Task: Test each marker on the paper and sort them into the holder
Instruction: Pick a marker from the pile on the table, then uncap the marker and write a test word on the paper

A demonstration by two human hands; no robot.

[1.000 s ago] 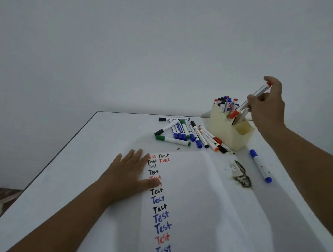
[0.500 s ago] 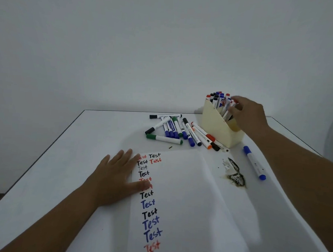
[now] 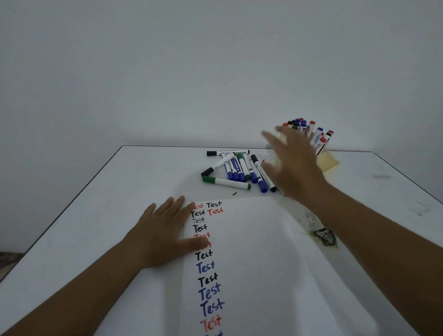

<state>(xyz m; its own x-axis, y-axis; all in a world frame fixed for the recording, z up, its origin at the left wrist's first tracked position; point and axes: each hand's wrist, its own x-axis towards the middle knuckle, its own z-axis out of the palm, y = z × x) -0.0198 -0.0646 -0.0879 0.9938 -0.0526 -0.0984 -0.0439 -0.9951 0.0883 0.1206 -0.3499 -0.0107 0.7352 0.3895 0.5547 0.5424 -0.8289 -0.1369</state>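
Over the loose markers (image 3: 237, 168), right hand (image 3: 296, 164) now spread, off the holder (image 3: 327, 161).

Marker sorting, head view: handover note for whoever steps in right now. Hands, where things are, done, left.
Left hand: flat on the left edge of the paper, holding it down.
Right hand: open, empty, blurred, over the pile of loose markers.
Holder: far right of the table, already holding many capped markers.
Done: a column of "Test" words in black, blue and red runs down the paper.
Left: the loose pile, including the green marker nearest the paper, is not yet in the holder. Pick one, test it, sort it.
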